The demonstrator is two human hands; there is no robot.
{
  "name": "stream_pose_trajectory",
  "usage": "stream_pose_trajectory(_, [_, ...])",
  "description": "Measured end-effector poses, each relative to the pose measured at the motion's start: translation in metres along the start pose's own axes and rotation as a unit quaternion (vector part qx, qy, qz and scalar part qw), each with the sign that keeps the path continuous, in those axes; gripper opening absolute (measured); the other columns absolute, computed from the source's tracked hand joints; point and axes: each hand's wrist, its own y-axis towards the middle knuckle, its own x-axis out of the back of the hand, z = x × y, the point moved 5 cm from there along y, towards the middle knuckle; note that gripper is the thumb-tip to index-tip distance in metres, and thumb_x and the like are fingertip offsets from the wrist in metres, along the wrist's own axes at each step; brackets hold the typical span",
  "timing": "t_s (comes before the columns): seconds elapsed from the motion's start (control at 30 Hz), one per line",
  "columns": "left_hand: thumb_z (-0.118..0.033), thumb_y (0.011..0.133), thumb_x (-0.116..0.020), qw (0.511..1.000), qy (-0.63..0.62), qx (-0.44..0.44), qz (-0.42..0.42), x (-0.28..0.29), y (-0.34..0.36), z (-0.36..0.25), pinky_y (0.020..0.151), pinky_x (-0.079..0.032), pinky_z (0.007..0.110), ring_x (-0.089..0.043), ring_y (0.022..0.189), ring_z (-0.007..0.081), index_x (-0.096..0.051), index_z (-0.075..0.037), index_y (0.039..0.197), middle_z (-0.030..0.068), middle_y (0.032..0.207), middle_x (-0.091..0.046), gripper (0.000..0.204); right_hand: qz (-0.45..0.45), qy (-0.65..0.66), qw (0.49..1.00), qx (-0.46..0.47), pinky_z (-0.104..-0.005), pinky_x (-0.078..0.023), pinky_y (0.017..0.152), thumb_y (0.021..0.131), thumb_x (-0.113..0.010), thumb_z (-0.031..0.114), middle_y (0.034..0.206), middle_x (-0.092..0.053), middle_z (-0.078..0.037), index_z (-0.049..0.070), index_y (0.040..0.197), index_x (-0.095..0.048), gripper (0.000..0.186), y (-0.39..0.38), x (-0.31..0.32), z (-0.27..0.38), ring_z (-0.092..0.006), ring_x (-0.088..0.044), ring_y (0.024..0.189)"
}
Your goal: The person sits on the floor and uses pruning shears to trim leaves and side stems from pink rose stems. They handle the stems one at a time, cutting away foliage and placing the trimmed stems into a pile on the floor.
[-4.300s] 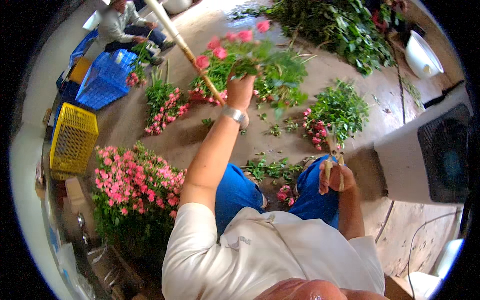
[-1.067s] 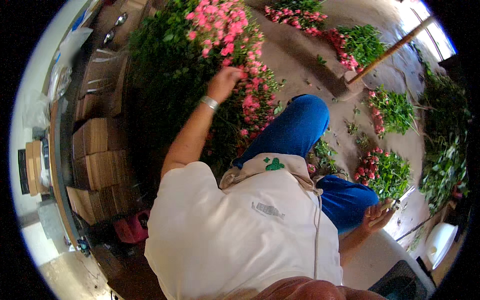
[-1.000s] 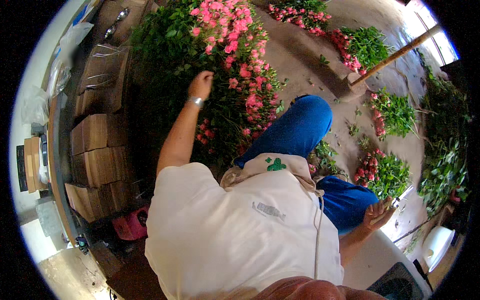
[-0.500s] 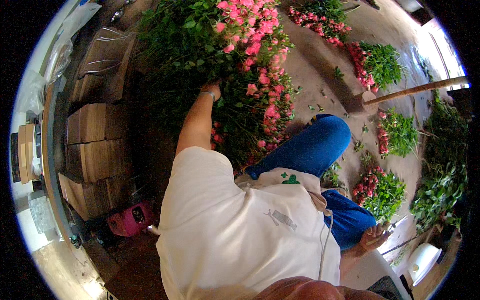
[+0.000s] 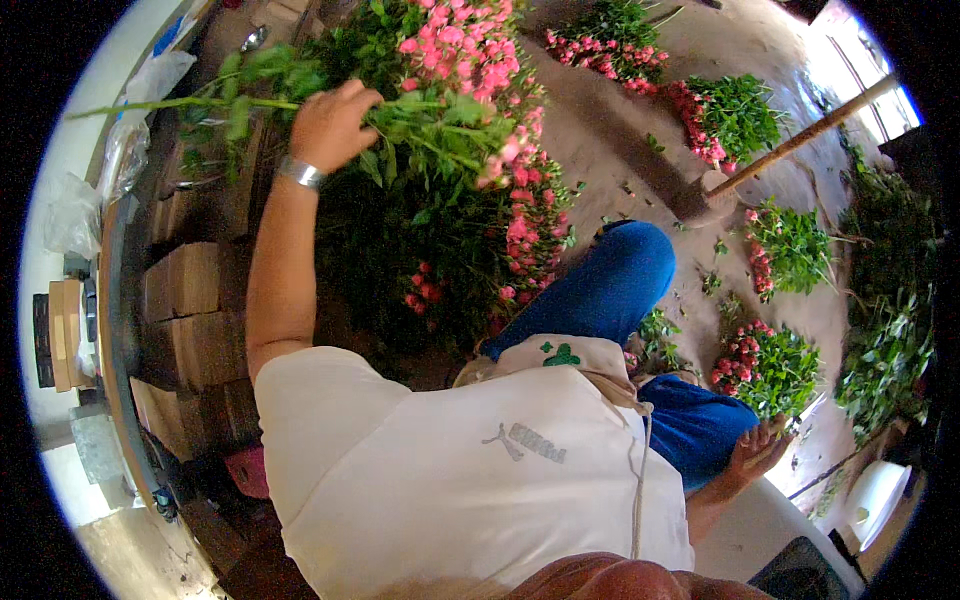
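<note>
My left hand, a metal band round its wrist, is closed on a long leafy rose stem, raised crosswise over a large heap of roses on my left. The stem reaches left over the cardboard; the leaves at its other end blend into the pink blooms. Low on the right, beside my bent knee, my right hand grips a pale-handled cutting tool, mostly hard to make out. Just beyond it lies a bundle of pink roses.
Cardboard stacks line the left side. More bundles lie on the floor. A pole slants up from a round base. A green leafy pile, a white basin and a pale appliance are at the right.
My left hand went down into the rose heap and has come up leftward holding the long stem. My right hand stays by my knee. Earlier, the view swung toward the heap.
</note>
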Motion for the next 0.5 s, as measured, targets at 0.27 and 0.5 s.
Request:
stream_pose_trajectory(0.27, [-0.033,0.083,-0.060,0.927,-0.298,0.080,-0.212,0.177,0.050,-0.061,0.064,-0.044,0.028,-0.054,0.066,0.0164,-0.057,-0.003,0.103,0.0075,0.088,-0.059,0.036,-0.006,0.021,0.999,0.046,-0.0361,-0.046,0.050,0.093,-0.033,0.043,0.066,-0.048,-0.008,0.006,0.116,-0.043,0.045,-0.011,0.003,0.002,-0.0189,-0.046,0.048])
stream_pose_trajectory(0.5, [-0.031,0.088,-0.052,0.557,-0.766,-0.291,-0.138,0.271,0.150,-0.183,0.072,-0.051,0.034,-0.060,0.071,0.0171,-0.054,-0.001,0.111,0.0051,0.078,-0.060,0.037,0.007,0.039,0.995,0.088,-0.0384,-0.047,0.051,0.093,-0.033,0.044,0.064,-0.050,-0.009,0.004,0.116,-0.041,0.048,-0.020,-0.002,0.001,-0.0225,-0.050,0.049])
